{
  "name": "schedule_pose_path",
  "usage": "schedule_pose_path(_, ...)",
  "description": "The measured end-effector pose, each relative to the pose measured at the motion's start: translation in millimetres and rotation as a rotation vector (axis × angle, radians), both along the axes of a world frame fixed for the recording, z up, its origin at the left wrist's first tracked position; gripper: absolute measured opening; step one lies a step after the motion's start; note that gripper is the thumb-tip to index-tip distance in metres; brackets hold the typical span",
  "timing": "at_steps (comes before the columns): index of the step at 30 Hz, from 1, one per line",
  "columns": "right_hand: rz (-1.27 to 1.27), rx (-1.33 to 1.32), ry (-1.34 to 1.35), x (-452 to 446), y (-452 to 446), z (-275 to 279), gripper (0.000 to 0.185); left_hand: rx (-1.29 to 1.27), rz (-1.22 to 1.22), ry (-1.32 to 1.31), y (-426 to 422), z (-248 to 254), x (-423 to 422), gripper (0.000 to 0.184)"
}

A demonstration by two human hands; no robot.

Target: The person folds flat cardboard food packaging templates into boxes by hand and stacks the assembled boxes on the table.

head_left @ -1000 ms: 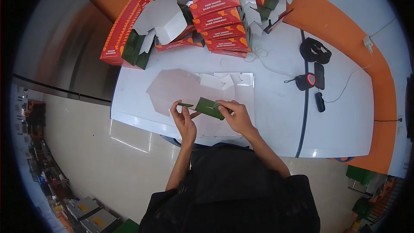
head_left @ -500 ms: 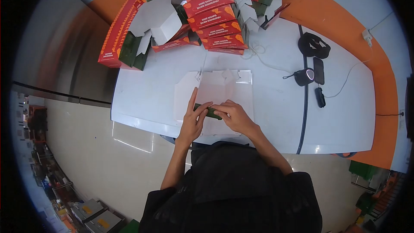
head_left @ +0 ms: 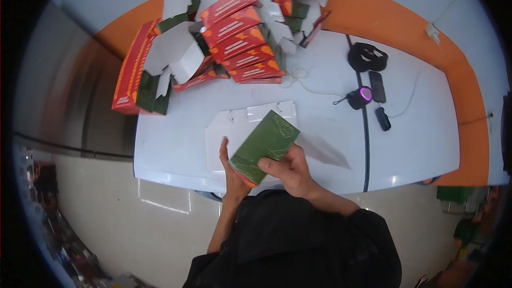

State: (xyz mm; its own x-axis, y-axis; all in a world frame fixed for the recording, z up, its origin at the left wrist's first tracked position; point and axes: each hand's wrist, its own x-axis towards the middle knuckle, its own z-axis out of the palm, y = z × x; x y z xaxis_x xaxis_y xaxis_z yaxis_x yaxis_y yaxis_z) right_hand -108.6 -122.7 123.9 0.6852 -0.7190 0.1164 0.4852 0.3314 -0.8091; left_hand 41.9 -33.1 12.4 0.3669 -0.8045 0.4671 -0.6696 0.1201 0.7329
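A cardboard carton [head_left: 265, 146], its green side facing up and a red edge at the lower left corner, is tilted above the table in front of me. My right hand [head_left: 292, 170] grips its right side, thumb pressed on the green face and fingers behind. At the lower left end, my left hand [head_left: 234, 178] cradles the corner. One of its digits points up beside the carton, and the others are hidden behind it. Beneath lie flat white cardboard sheets [head_left: 217, 125].
Stacked red cartons [head_left: 234, 40] stand at the back of the table, beside a long red box [head_left: 136, 69] and open white-flapped cartons [head_left: 176, 56]. To the right are a black strap [head_left: 368, 57], a phone [head_left: 377, 86], a small round device [head_left: 358, 97], a black object [head_left: 382, 119] and cables.
The carton has been lifted and turned, so its green face now shows broadly. My right hand has moved down onto its right side; my left is lower, at its corner. The view has shifted.
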Motion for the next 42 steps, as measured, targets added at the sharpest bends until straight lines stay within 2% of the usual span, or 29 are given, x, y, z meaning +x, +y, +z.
schedule_pose_path(1, -0.009, 0.033, 0.008, 4.3, 0.7, 1.5, 0.03, 0.087, 0.01, -0.087, -4.6, -0.8, -0.7, 0.049)
schedule_pose_path(3, -0.026, 0.094, 0.017, 13.4, -5.2, 4.1, 0.03, 0.095, 0.088, 0.514, -3.5, -41.1, -12.8, 0.027)
schedule_pose_path(4, 0.037, 0.139, 0.06, 17.7, -12.8, -2.2, 0.04, 0.138, 0.103, 0.509, 0.0, -44.3, -12.9, 0.025)
schedule_pose_path(6, 0.069, -0.284, 0.284, 18.1, -22.5, -18.8, 0.055, 0.223, 0.134, 0.499, 6.7, -49.9, -9.4, 0.021)
schedule_pose_path(7, 0.092, -0.488, 0.403, 18.7, -27.1, -30.4, 0.064, 0.162, 0.143, 0.67, 8.9, -50.2, -13.0, 0.023)
schedule_pose_path(8, 0.089, -0.854, 0.41, 22.0, -33.8, -48.1, 0.088, 0.104, 0.154, 0.842, 11.3, -48.6, -16.1, 0.026)
schedule_pose_path(9, 0.148, -1.0, 0.569, 17.0, -31.6, -62.5, 0.094, 0.045, 0.169, 1.015, 12.8, -48.4, -18.8, 0.029)
schedule_pose_path(11, 0.282, -1.278, 0.89, 6.3, -13.6, -90.1, 0.106, 0.303, 0.084, 1.22, 15.6, -60.1, 5.0, 0.027)
schedule_pose_path(12, 0.328, -1.342, 0.926, -4.6, -12.6, -102.7, 0.097, 0.435, 0.044, 1.314, 14.7, -64.1, 17.2, 0.026)
schedule_pose_path(15, 0.124, -1.399, 0.982, -12.7, -7.0, -195.5, 0.075, 0.73, -0.164, 1.333, 14.1, -52.8, 24.9, 0.03)
schedule_pose_path(18, 0.283, -1.008, 0.87, -38.6, -30.1, -205.3, 0.047, 0.881, -0.294, 1.154, 19.9, -41.6, 37.5, 0.037)
schedule_pose_path(19, 0.223, -0.987, 0.885, -43.7, -32.4, -194.8, 0.04, 0.925, -0.328, 1.08, 20.1, -36.2, 41.0, 0.04)
schedule_pose_path(21, 0.101, -0.946, 0.914, -51.7, -34.4, -171.0, 0.026, 0.576, -0.291, 1.326, 25.2, -44.0, 50.0, 0.047)
schedule_pose_path(22, 0.107, -0.82, 0.864, -53.2, -35.2, -164.2, 0.023, 0.395, -0.266, 1.439, 29.0, -48.4, 52.1, 0.051)
schedule_pose_path(24, 0.133, -0.565, 0.756, -53.5, -34.1, -154.0, 0.018, 0.239, -0.24, 0.879, 17.1, -21.1, 38.5, 0.054)
schedule_pose_path(25, 0.198, -0.584, 0.761, -53.5, -37.2, -148.2, 0.018, 0.164, -0.215, 0.598, 8.5, -8.3, 33.2, 0.056)
schedule_pose_path(27, 0.345, -0.624, 0.762, -50.8, -43.9, -139.6, 0.019, 0.262, -0.341, 0.115, -5.6, 1.5, 32.5, 0.051)
schedule_pose_path(28, 0.284, -0.668, 0.738, -47.1, -43.7, -140.7, 0.02, 0.31, -0.398, -0.127, -8.5, 3.8, 32.6, 0.048)
schedule_pose_path(30, 0.134, -0.76, 0.689, -40.4, -48.0, -139.5, 0.023, 0.233, -0.477, -0.128, -18.2, -7.5, 30.7, 0.041)
schedule_pose_path(31, 0.119, -0.629, 0.712, -38.5, -48.8, -137.1, 0.023, 0.191, -0.528, -0.13, -23.3, -12.5, 28.0, 0.037)
schedule_pose_path(33, 0.077, -0.363, 0.754, -36.0, -48.7, -132.0, 0.025, 0.077, -0.429, -0.151, -28.0, -21.6, 21.0, 0.027)
schedule_pose_path(35, 0.048, -0.445, 0.793, -31.9, -43.9, -139.9, 0.024, -0.023, -0.34, -0.17, -31.3, -40.8, 18.2, 0.024)
schedule_pose_path(38, 0.062, -0.475, 0.847, -29.1, -36.6, -136.4, 0.022, -0.291, 0.085, 0.279, -34.6, -66.8, 3.3, 0.02)
schedule_pose_path(41, 0.063, -0.514, 0.79, -29.0, -36.8, -132.8, 0.024, -0.21, 0.019, 0.09, -29.6, -56.7, -8.3, 0.019)
schedule_pose_path(42, 0.062, -0.535, 0.753, -29.8, -36.4, -132.5, 0.024, -0.163, -0.104, -0.045, -27.8, -49.2, -11.9, 0.018)
